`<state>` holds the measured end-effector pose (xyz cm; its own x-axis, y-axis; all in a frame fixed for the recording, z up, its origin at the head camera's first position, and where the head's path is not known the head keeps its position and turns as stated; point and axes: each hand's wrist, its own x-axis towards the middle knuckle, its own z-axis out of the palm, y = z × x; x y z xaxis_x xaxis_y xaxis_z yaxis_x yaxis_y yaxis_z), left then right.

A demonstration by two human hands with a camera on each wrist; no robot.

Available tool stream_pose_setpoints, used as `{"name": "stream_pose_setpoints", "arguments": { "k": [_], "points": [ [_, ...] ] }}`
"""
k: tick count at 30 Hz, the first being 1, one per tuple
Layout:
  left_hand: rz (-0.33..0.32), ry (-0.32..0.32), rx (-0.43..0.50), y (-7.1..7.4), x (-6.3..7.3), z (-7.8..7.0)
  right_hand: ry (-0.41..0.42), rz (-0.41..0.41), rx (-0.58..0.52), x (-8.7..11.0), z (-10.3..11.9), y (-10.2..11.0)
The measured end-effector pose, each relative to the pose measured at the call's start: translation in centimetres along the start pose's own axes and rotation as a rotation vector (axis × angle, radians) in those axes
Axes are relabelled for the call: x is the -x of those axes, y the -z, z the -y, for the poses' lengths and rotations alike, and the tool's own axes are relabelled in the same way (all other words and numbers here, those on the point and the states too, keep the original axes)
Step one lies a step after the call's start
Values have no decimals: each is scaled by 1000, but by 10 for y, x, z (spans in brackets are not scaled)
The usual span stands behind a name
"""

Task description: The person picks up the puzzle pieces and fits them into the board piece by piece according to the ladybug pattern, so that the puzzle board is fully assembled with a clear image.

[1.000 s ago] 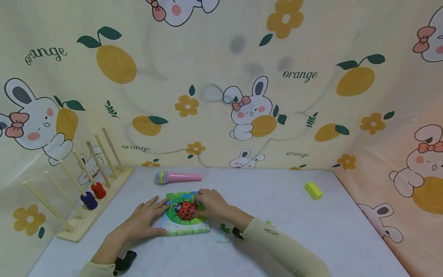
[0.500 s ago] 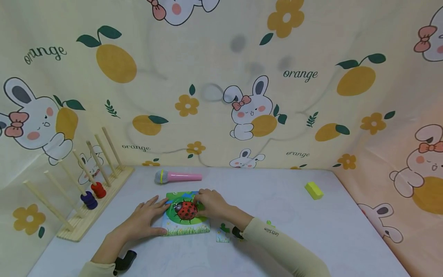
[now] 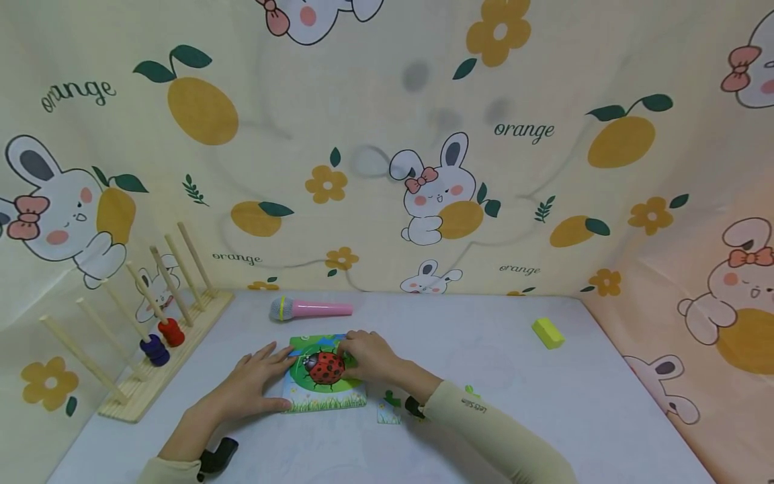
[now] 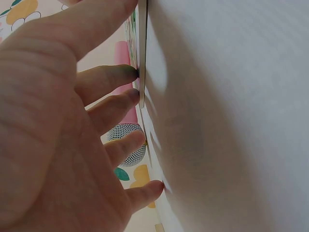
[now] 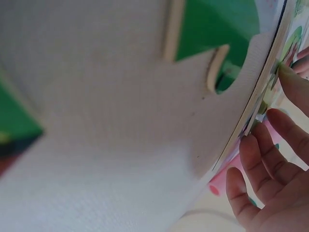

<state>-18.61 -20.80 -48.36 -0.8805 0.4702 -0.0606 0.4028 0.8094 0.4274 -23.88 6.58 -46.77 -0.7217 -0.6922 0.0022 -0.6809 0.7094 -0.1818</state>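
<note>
- Cream right sleeve (image 3: 496, 430) nearest us, crossing above the loose puzzle pieces (image 3: 389, 413), which lie just right of the board, nearer the right hand than the left!
- Left hand (image 3: 256, 383) next: fingers spread, nearly straight, gripping nothing, index and middle tips against the left edge of the ladybird puzzle board (image 3: 324, 371).
- And the board itself, flat between the hands on the white table (image 3: 484, 349); near-square from here, no clear long axis to call.
- Right hand (image 3: 373, 356) over its far-right part, fingers bent, thumb toward us; the board runs leftward from those fingertips. Pinching a piece? Can't tell.
- Beyond, the pink microphone (image 3: 322, 308) lies crosswise.
</note>
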Motion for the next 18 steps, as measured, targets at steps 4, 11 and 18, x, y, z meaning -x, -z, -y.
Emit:
{"name": "stream_pose_setpoints", "arguments": {
  "k": [4,11,18],
  "points": [
    [-2,-7,4,0,0,0,2,-8,-14,1,1,1],
    [3,-2,7,0,0,0,15,-6,-18,1,1,1],
    [2,10,1,-1,0,0,19,-20,-27,5,1,6]
  ]
}}
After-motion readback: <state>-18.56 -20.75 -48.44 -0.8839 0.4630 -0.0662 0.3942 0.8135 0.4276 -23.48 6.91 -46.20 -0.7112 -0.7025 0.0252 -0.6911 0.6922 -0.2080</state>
